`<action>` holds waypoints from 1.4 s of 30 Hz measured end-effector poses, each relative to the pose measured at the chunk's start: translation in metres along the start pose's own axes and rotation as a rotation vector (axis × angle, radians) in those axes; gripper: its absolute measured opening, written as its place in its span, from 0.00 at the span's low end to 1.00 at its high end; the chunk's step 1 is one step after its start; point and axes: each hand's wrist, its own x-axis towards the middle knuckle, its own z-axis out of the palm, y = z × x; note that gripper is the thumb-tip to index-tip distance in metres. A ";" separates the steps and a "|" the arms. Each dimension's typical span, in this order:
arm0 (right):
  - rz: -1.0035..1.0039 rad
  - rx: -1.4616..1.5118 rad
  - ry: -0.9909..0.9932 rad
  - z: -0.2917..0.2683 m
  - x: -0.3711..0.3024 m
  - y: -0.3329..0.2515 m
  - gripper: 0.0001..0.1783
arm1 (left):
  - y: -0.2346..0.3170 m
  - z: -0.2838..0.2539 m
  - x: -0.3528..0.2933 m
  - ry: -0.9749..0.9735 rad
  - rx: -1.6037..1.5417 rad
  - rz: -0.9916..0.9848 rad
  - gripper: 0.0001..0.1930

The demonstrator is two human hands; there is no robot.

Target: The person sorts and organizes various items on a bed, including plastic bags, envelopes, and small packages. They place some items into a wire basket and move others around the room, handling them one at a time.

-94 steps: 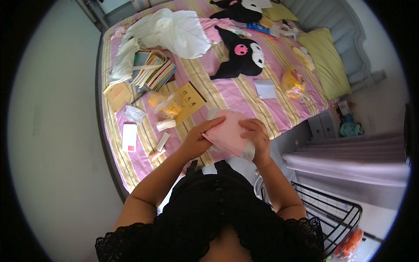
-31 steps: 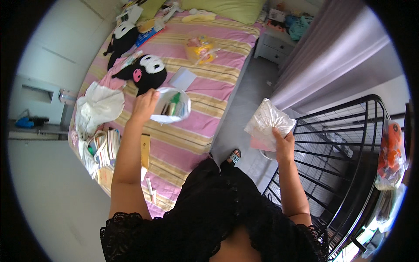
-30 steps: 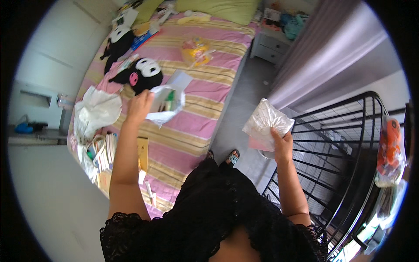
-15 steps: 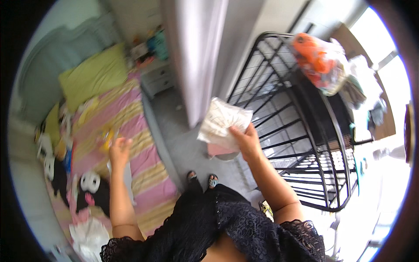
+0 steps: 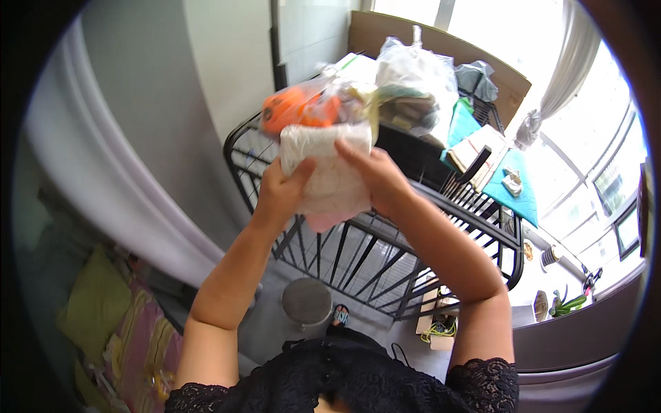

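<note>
Both my hands hold a white, soft, crinkled rectangular packet up in front of me, over the near rail of a black metal frame. My left hand grips its left edge, thumb on the front face. At its right edge my right hand is closed the same way, thumb near the top. Something pink shows beneath the packet's lower edge; whether it is part of the packet I cannot tell. Just behind lies a clear plastic bag with orange contents on the frame.
A white plastic bag, a teal mat and a cardboard sheet rest on the frame. A round grey stool stands below. Left are a pale curtain and a bed with a green pillow. Windows are at right.
My view has swung right, from the bed toward the metal frame. My left hand has come over from the bed side and taken hold of the packet, which only my right hand held before.
</note>
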 end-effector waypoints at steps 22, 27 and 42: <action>-0.689 -0.906 0.910 -0.241 0.065 -0.222 0.32 | 0.003 0.069 0.291 -0.188 1.138 0.836 0.17; -0.704 -0.866 1.120 -0.274 0.092 -0.255 0.30 | -0.004 0.191 0.345 -0.346 0.980 0.639 0.21; -0.808 -0.136 0.879 -0.256 0.170 -0.262 0.19 | -0.027 0.221 0.373 -0.473 1.039 1.241 0.03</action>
